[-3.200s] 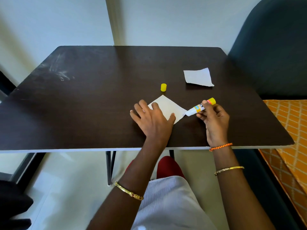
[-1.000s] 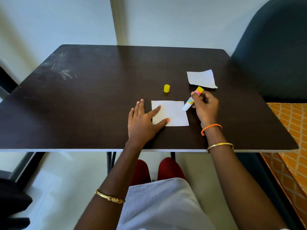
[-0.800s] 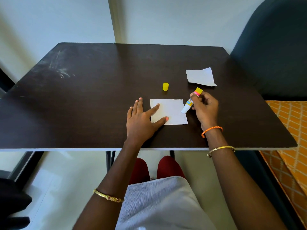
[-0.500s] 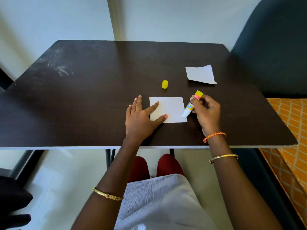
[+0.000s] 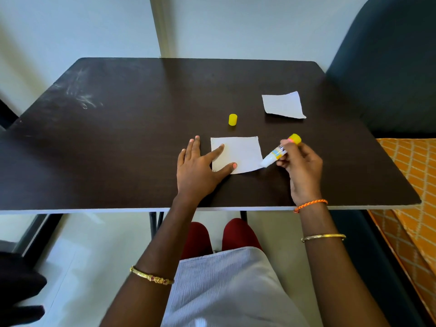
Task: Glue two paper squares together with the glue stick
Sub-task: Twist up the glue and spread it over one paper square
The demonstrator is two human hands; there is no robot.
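1. White paper square [image 5: 238, 154] lies flat near the table's front edge; left hand [image 5: 198, 168] presses its left side with straight forefinger and thumb, likely to stop it sliding under the glue.
2. White glue stick with yellow end [image 5: 278, 152], tilted, tip at the square's lower right corner; right hand [image 5: 299, 164] grips the barrel with curled fingers.
3. Label shows blue and yellow print, unreadable.
4. Small yellow cap [image 5: 232, 119] stands apart just behind the square.
5. Second white paper square [image 5: 283, 105] waits farther back right on the dark wooden table [image 5: 118, 138].
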